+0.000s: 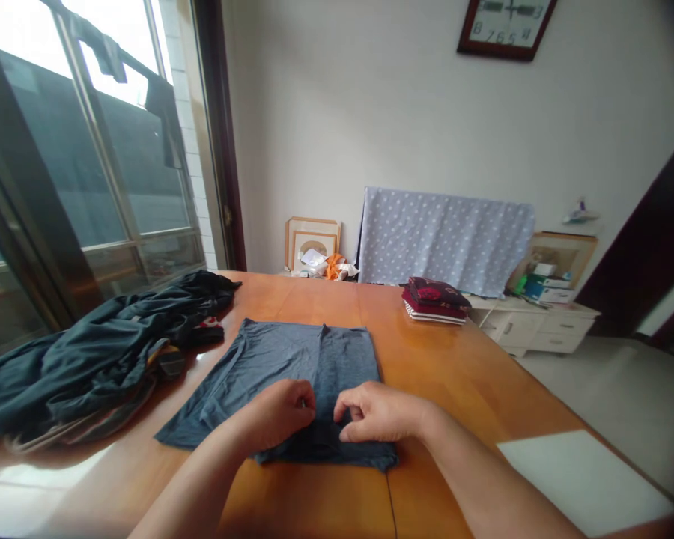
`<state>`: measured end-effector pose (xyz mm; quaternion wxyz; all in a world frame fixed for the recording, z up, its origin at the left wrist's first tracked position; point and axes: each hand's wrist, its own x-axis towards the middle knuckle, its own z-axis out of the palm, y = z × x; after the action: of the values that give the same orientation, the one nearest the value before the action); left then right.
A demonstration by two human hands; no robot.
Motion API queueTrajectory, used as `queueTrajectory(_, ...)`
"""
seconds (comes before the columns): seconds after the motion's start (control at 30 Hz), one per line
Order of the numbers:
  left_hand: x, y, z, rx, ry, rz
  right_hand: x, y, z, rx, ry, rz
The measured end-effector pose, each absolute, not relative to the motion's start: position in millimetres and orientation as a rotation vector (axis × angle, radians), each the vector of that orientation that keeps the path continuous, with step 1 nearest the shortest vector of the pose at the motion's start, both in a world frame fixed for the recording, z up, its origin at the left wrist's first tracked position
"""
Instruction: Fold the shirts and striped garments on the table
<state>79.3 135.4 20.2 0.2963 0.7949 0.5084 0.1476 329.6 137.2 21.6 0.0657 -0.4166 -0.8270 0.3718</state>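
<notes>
"What did you have on the feed?"

"I was looking down through the head camera at two bare hands over a grey-blue shirt (292, 374). It lay flat on a wooden desk (454, 374), in the lower middle of the frame, with a ridge of cloth running up its centre."

"Where were the hands, exactly?"

"The left hand (278, 415) rested on the middle of the shirt, its fingers (300, 393) curled together and, as far as I could see, pinching the cloth. The right hand (379, 412) was just beside it, towards the shirt's lower edge. Its fingers (359, 397) were bent with the tips down at the cloth, but I couldn't tell whether they were clamped on it."

"What else was on the desk?"

"A heap of dark clothes (90, 367) lay at the left of the frame, just beside the shirt and under a window (90, 150). Up to the right sat a stack of folded cloths (435, 301), dark red on top and striped underneath."

"And past the desk?"

"I saw a polka-dot cloth (443, 239) against the wall, picture frames (313, 243) to its left, a white drawer unit (531, 329) to its right, and a clock (505, 26) at the top of the frame."
</notes>
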Motion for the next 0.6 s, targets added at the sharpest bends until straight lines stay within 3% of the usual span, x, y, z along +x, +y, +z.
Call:
queueTrajectory(0.27, 113, 219, 20, 2.022, 1.595, 0.792, 329, 138, 25, -1.216, -2.605, 0.993)
queueTrajectory(0.6, 139, 320, 7, 1.771, 1.998, 0.700, 335, 146, 17, -1.178, -2.591, 1.003)
